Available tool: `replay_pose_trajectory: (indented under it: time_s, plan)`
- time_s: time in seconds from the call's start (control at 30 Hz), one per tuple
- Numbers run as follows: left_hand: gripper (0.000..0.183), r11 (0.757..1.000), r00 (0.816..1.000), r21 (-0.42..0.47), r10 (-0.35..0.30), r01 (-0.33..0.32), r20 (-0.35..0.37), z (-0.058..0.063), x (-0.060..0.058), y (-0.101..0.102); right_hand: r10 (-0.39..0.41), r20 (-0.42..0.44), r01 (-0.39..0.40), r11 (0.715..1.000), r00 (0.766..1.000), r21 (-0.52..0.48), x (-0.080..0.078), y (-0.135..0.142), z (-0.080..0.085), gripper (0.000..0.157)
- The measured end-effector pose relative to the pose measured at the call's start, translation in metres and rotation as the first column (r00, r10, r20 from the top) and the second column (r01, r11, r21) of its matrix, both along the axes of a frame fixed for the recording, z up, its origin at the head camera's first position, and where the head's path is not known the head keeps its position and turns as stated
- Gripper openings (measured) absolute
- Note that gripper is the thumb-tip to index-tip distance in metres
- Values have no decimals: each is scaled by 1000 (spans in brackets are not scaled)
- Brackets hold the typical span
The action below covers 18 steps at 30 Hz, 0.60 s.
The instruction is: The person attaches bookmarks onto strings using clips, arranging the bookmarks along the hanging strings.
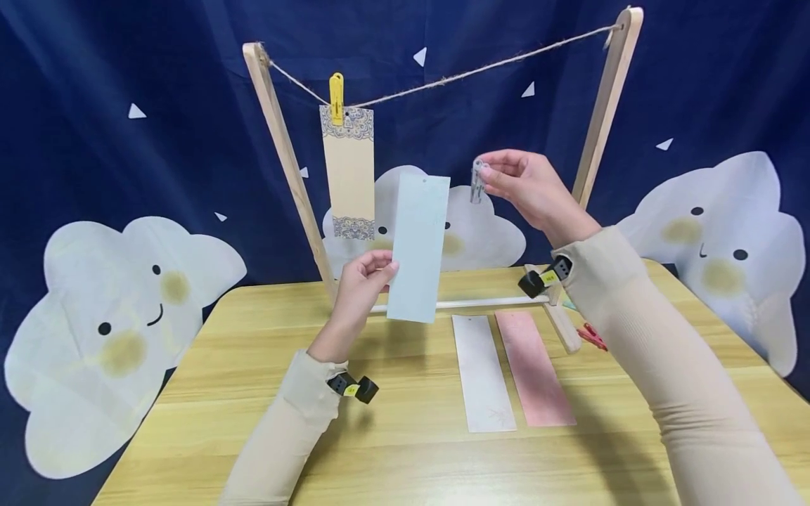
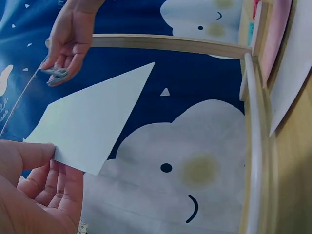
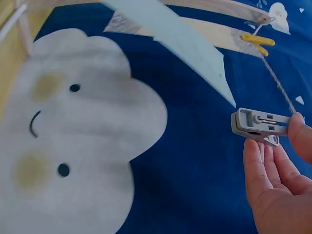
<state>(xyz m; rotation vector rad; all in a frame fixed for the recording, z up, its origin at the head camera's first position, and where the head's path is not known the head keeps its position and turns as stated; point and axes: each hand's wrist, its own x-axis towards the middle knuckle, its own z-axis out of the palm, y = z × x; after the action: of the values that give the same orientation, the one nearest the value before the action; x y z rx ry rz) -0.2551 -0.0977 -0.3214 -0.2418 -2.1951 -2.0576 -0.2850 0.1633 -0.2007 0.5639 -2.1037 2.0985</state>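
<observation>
My left hand (image 1: 362, 282) pinches the left edge of a pale blue paper strip (image 1: 419, 246) between thumb and fingers. The strip is raised above the table, nearly upright, with a small hole at its top. To its right, my right hand (image 1: 531, 184) holds a grey clothespin (image 3: 261, 124) by one end between thumb and fingers. Both strip and clothespin are apart from the twine (image 1: 443, 81) above them. On that twine hangs a cream patterned strip (image 1: 349, 172), held at its top by a yellow clothespin (image 1: 337, 98).
A wooden frame (image 1: 601, 105) with two posts carries the twine; a white bar (image 1: 468, 303) joins them low down. On the table (image 1: 209, 422) lie a white strip (image 1: 484, 372) and a pink strip (image 1: 534, 369). Red clothespins (image 1: 591, 336) lie by the frame's right foot.
</observation>
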Motion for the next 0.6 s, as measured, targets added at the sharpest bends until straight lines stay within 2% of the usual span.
replay_pose_trajectory:
  time_s: [0.17,0.33,0.43,0.6]
  plan:
    - [23,1000,999,11,15,-14,-42,7,-6,2,8,2,-7,998,1000,-70,-4,-15,22,14]
    - [23,999,998,38,19,-17,-65,12,-9,3,46,56,-36,984,997,-173,-6,-25,45,10]
    - [23,998,997,54,26,-22,-74,14,-11,4,67,88,-47,977,994,-206,-8,-31,57,10]
    - [23,998,996,65,29,-23,-87,18,-13,7,104,96,-77,966,990,-246,-10,-38,76,9]
